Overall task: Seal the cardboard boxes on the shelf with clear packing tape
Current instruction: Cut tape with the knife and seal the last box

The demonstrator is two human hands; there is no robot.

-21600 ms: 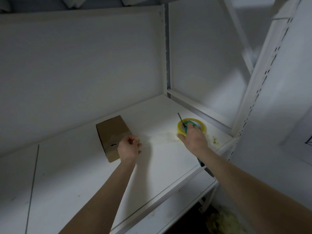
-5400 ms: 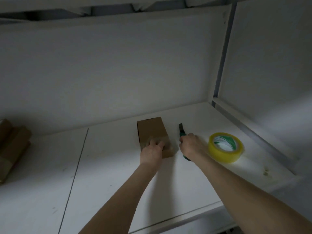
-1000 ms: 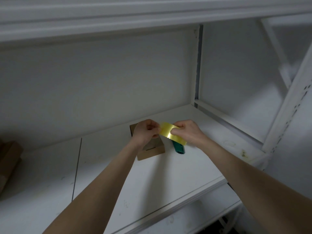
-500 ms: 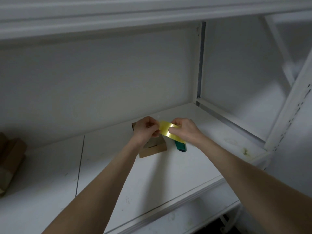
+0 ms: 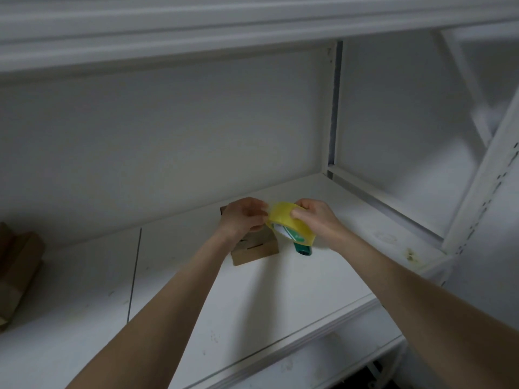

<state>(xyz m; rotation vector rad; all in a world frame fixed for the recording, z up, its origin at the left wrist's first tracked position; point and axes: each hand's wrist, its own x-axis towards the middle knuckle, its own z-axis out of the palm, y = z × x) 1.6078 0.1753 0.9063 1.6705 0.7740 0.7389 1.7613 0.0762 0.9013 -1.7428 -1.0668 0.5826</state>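
Head view: right grip (image 5: 316,219) curls round the tape (image 5: 281,218), holding it up so the left grip (image 5: 243,218) can pinch at its rim, likely picking for the loose end. Box (image 5: 255,250) sits on the shelf (image 5: 323,279) just below the left grip, handy for taping; a green cutter (image 5: 302,249) lies below the right grip.

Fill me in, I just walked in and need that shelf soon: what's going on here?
A person is working over the white shelf. Their right hand grips a yellowish tape roll while the left hand pinches at its edge, apparently freeing the tape's end. Below the hands a small cardboard box lies on the shelf, a green-handled cutter beside it. No strip reaches the box yet. More boxes sit far left.
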